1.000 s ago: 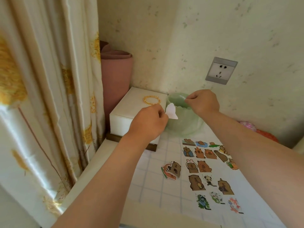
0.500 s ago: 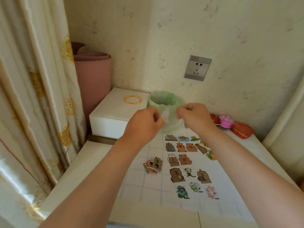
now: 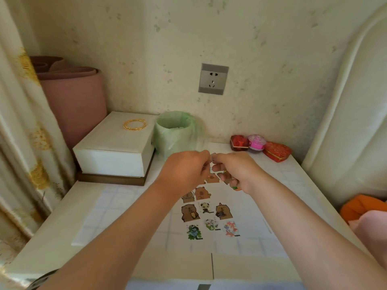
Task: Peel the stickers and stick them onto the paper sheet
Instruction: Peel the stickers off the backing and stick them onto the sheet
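A white gridded paper sheet (image 3: 125, 216) lies on the white table top. Several cartoon animal stickers (image 3: 189, 212) are stuck on its right half in rows. Above the top rows my left hand (image 3: 184, 170) and my right hand (image 3: 234, 170) meet fingertip to fingertip. Between them they pinch a small pale sticker (image 3: 212, 161), mostly hidden by the fingers and blurred. My left forearm covers the part of the sheet where loose stickers lay earlier.
A green-bagged bin (image 3: 176, 132) stands just behind the hands. Left of it sits a white box (image 3: 117, 149) with gold bangles (image 3: 135, 124). Also here: a pink roll (image 3: 73, 95), a curtain (image 3: 21, 122), red boxes (image 3: 276, 151) and a padded headboard (image 3: 345, 122).
My right hand has come back from over the bin. Both hands have drawn together and dropped lower over the sheet, pinching the small piece between them. The view has swung to the right.
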Demonstrator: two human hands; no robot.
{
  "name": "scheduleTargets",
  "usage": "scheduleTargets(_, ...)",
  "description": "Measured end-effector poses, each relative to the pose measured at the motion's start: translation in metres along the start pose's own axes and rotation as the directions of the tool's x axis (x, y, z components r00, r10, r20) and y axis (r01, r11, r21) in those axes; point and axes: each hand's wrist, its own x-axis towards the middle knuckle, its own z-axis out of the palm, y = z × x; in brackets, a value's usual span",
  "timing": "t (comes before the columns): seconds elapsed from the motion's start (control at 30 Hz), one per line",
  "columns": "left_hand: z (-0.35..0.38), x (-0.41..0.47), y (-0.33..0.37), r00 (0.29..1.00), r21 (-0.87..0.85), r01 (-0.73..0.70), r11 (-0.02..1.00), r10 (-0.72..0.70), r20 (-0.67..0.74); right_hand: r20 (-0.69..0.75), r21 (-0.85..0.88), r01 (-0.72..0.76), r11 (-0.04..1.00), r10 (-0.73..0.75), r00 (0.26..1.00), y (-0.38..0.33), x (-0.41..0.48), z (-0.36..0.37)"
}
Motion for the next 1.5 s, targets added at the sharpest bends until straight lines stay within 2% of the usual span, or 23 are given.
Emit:
scheduleTargets(0.13,0.018,0.001,0.005,0.992,0.031,-0.12,0.992,0.119,0.046,0.003,-0.049,-0.069,0.996,0.07,0.998,0.012,0.009,-0.018)
scheduleTargets(0.23,0.021,-0.001,0.007,0.987,-0.04,-0.082,0.996,0.087,0.136,0.017,-0.119,-0.074,0.99,0.077,0.997,0.022,0.013,-0.027)
scheduleTargets(0.3,0.021,-0.002,0.009,0.983,-0.183,0.094,0.979,-0.061,0.174,0.033,-0.157,-0.01,0.988,0.015,0.999,0.028,0.015,-0.033)
scheduleTargets(0.33,0.021,-0.002,0.009,0.966,-0.281,0.213,0.936,-0.159,0.203,0.058,-0.171,0.044,0.984,-0.035,0.998,0.032,0.016,-0.036)
scheduleTargets(0.43,0.027,-0.003,0.008,0.86,-0.461,0.503,0.731,-0.371,0.35,0.178,-0.183,0.191,0.964,-0.159,0.971,0.04,0.019,-0.041)
scheduleTargets(0.53,0.027,-0.001,0.012,0.786,-0.496,0.612,0.615,-0.405,0.467,0.233,-0.197,0.243,0.95,-0.195,0.953,0.045,0.021,-0.043)
scheduleTargets(0.7,0.024,0.005,0.019,0.718,-0.57,0.696,0.437,-0.433,0.545,0.249,-0.218,0.274,0.937,-0.218,0.944,0.05,0.023,-0.048)
scheduleTargets(0.83,0.026,0.005,0.019,0.691,-0.556,0.722,0.411,-0.44,0.573,0.194,-0.287,0.281,0.916,-0.232,0.953,0.051,0.024,-0.05)
scheduleTargets(0.93,0.027,0.005,0.021,0.682,-0.542,0.732,0.414,-0.45,0.577,0.148,-0.268,0.261,0.927,-0.228,0.962,0.053,0.027,-0.05)
scheduleTargets(1.1,0.03,0.005,0.021,0.689,-0.524,0.725,0.448,-0.45,0.569,0.104,-0.108,0.253,0.961,-0.242,0.965,0.053,0.031,-0.051)
scheduleTargets(1.5,0.033,0.007,0.019,0.7,-0.548,0.714,0.435,-0.461,0.546,0.108,-0.01,0.176,0.984,-0.174,0.979,0.054,0.041,-0.05)
